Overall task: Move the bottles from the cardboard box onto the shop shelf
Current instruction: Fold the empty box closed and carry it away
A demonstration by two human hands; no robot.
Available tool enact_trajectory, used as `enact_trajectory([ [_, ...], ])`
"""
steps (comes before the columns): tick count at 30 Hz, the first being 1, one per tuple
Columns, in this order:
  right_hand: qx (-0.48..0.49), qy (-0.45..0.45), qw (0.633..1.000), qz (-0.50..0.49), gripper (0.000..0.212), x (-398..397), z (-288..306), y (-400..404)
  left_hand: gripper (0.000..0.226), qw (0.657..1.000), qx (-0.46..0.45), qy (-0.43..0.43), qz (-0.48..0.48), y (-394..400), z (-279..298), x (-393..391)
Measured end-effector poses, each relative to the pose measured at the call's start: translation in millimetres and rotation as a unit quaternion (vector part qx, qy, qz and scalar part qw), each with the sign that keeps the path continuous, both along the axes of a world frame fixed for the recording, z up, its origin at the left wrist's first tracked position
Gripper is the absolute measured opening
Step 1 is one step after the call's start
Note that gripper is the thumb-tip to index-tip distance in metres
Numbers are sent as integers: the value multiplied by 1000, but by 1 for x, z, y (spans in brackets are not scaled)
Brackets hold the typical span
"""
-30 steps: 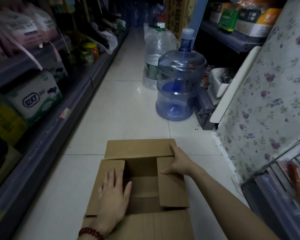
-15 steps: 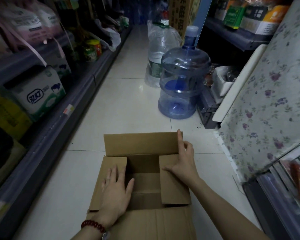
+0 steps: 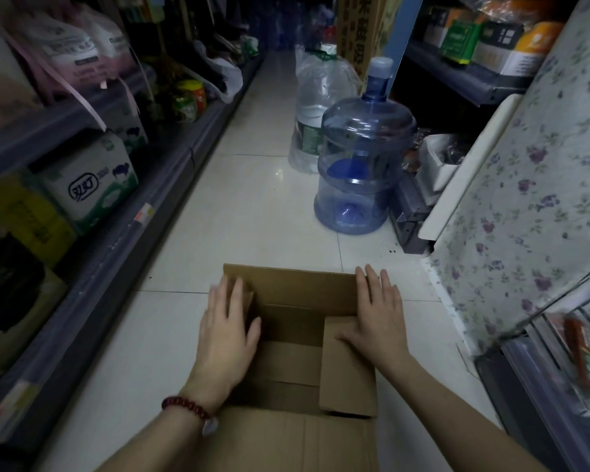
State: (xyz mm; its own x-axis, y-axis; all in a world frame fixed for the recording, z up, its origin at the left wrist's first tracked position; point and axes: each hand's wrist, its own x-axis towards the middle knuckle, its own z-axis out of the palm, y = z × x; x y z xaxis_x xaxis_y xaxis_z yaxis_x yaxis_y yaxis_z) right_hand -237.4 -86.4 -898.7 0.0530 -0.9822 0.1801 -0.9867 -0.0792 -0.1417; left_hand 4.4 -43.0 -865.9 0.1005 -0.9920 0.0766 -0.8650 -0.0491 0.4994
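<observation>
Bottles: none visible in cardboard box on floor | left hand, right hand: fingers flat, spread, gripping nothing, pressing side flaps, probably to open them | shelf left

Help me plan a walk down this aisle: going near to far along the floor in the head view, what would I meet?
cardboard box with the left hand and right hand on its flaps → blue water jug → clear water bottle in a plastic bag
</observation>
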Motion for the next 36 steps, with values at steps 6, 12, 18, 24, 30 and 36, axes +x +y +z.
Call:
enact_trajectory([
  [6, -12, 47, 999, 8, 124, -2, -2, 13, 68, 978, 27, -183, -97, -42, 22, 34],
  [12, -41, 27, 999, 21, 102, -4, -7, 32, 65, 981, 48, -143, -118, -11, 0, 44],
  [18, -18, -43, 998, 43, 70, -4, -16, 51, 70, 981, 100, -111, -123, 13, -20, 43],
  [24, 75, -57, 994, 55, 86, -6, -27, 61, 64, 965, 182, -135, -129, 29, -37, 53],
  [30, 182, -38, 982, 24, 67, 0, -12, 53, 64, 961, 244, -69, -108, 15, -41, 43],
  [36, 188, -54, 978, 75, 70, 5, -3, 61, 68, 967, 241, -55, -61, 11, -44, 25],
])
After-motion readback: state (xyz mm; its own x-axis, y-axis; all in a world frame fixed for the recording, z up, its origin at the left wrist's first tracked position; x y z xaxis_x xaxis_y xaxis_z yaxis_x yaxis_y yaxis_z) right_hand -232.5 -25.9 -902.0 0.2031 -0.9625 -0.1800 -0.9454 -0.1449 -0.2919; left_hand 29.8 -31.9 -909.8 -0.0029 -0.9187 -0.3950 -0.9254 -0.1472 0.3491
